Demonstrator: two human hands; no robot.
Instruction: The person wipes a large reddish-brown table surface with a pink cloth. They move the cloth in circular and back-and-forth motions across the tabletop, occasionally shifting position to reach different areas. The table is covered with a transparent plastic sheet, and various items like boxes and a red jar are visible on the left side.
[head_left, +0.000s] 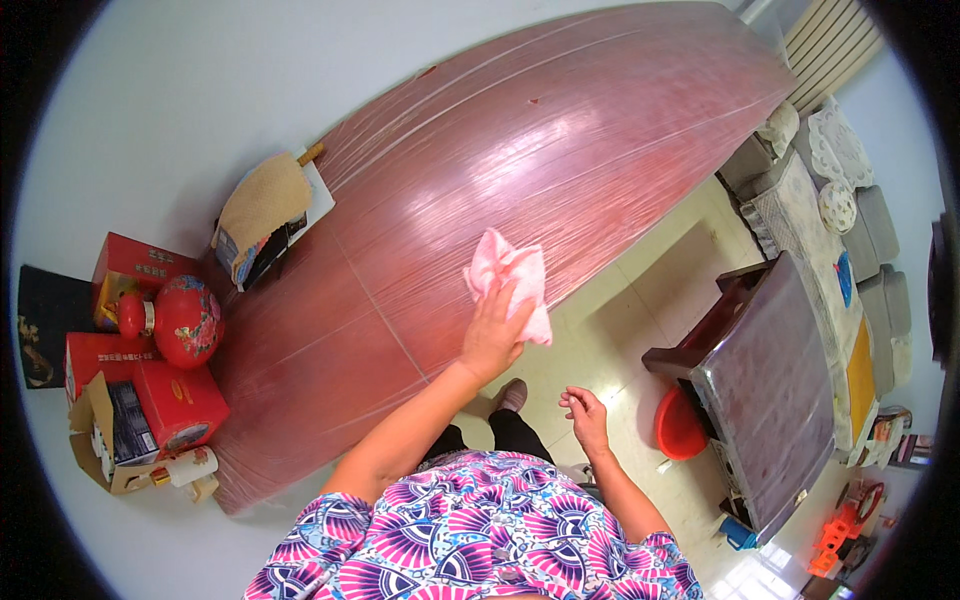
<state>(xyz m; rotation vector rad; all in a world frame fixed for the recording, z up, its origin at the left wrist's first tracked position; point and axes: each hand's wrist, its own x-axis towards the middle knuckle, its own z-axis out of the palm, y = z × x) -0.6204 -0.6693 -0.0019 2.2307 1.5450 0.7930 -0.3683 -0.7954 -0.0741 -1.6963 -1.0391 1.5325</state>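
Note:
My left hand (495, 334) lies over a crumpled pink cloth (531, 262), its fingers pressing and gripping the lower part. The cloth rests on the near edge of a long reddish-brown table (420, 225) covered with wrinkled clear plastic film. One corner of the cloth hangs at the table's edge. To the right and nearer my body, my right hand (586, 416) hovers above the tiled floor, fingers loosely curled and holding nothing.
Red boxes (180, 401), a red floral vase (187, 321) and an open carton (94, 427) stand at the left. A woven cloth (266, 196) drapes over items by the wall. Right are a low dark table (772, 390), a red basin (679, 426) and a grey sofa (874, 217).

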